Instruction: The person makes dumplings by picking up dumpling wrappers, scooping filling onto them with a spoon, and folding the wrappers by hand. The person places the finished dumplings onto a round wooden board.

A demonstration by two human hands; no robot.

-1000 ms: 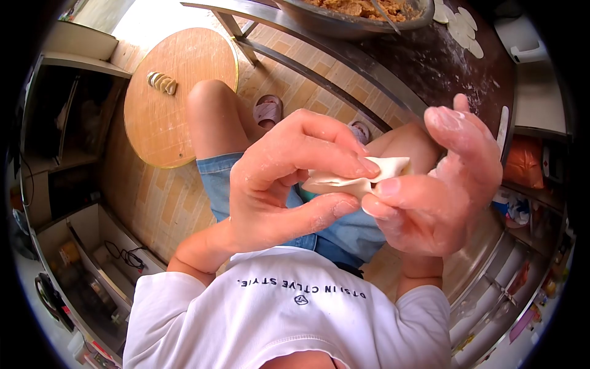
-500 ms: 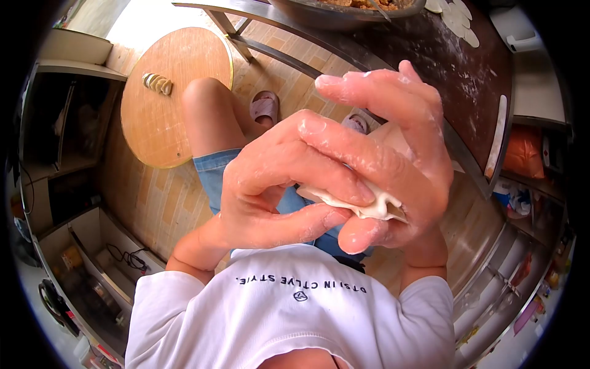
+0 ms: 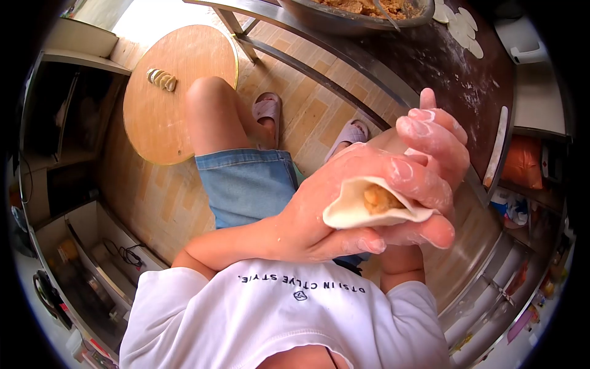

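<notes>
Both floury hands meet around a folded dough wrapper (image 3: 347,208) at the right of centre. It gapes at the top, and orange-brown filling (image 3: 378,199) shows inside. My left hand (image 3: 319,190) comes from the left and cups the wrapper's left side and underside. On the right, my right hand (image 3: 433,157) is curled against the wrapper's right end. The fingers of the two hands overlap, which hides part of the wrapper.
A round wooden board (image 3: 184,123) at the upper left bears a short row of dumplings (image 3: 162,80). Beyond the hands, a dark floured table (image 3: 442,74) holds a metal bowl (image 3: 344,19) of filling and several flat wrappers (image 3: 462,29). Open drawers (image 3: 104,246) stand left.
My left hand has let go its pinch on the wrapper's edge and moved right, beneath it. The wrapper has turned and opened, now showing filling. My right hand's fingers have curled in.
</notes>
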